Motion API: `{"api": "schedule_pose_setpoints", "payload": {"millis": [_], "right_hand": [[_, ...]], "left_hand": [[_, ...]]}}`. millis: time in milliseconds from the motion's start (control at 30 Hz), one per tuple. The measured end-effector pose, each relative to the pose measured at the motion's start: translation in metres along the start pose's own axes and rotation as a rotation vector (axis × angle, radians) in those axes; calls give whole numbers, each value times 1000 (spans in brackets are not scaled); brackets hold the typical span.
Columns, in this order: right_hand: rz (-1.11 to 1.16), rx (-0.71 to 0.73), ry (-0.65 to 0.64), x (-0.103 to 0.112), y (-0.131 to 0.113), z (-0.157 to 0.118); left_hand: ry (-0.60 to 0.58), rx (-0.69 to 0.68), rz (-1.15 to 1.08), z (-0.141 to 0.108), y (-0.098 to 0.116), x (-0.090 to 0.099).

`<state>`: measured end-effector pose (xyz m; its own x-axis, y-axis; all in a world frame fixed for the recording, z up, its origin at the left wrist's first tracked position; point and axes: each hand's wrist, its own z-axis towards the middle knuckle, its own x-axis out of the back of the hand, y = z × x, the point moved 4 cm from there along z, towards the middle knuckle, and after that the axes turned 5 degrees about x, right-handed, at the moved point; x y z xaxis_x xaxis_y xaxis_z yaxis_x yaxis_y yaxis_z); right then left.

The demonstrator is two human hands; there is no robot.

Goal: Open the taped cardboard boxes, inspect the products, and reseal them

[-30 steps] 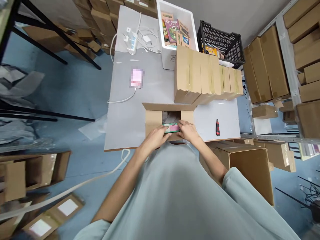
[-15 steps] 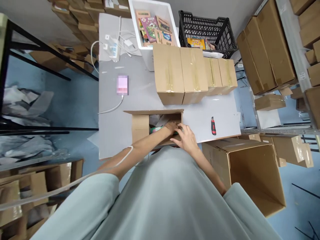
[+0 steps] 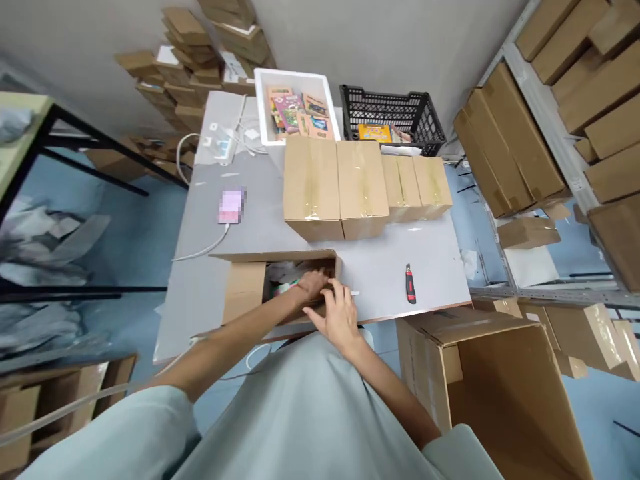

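An open cardboard box [image 3: 243, 293] lies on the table's near edge, its left flap folded outward and its far flap standing up. My left hand [image 3: 313, 283] reaches down into its right part; the fingertips are hidden by the box's depth and the other hand. Inside, left of that hand, show greyish wrapping and a small green-and-white item [image 3: 284, 288]. My right hand [image 3: 340, 315] is at the box's near right corner, thumb and fingers apart, with the fingertips by the rim. Nothing shows between its fingers.
Several taped cartons [image 3: 313, 180] stand behind the box. At the back are a white foam bin [image 3: 259, 107] of booklets and a black crate [image 3: 433, 123]. A red-black utility knife [image 3: 411, 285] lies right. A large open carton [image 3: 425, 360] stands below the table's right edge.
The view has tilted up and shifted, so the table sits lower in it. My left hand stays in the box and my right hand stays at its right corner.
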<state>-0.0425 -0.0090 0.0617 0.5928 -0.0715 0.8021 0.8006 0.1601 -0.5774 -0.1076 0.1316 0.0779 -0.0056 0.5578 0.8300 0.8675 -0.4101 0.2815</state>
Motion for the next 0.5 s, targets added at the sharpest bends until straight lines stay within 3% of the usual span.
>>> {"api": "schedule_pose_setpoints", "payload": {"millis": [67, 133, 267, 367, 433, 500], "right_hand": [[43, 10, 37, -1, 6, 0], [95, 7, 86, -2, 13, 1], [211, 21, 120, -5, 22, 10], [265, 78, 94, 2, 20, 18], [272, 117, 107, 14, 16, 24], [296, 178, 113, 28, 9, 31]], "left_hand": [[-7, 78, -24, -8, -25, -6], [96, 119, -126, -28, -48, -3], [548, 219, -537, -96, -84, 22], [867, 309, -930, -153, -99, 43], [1007, 359, -1169, -182, -104, 55], [1063, 390, -1366, -199, -107, 66]]}}
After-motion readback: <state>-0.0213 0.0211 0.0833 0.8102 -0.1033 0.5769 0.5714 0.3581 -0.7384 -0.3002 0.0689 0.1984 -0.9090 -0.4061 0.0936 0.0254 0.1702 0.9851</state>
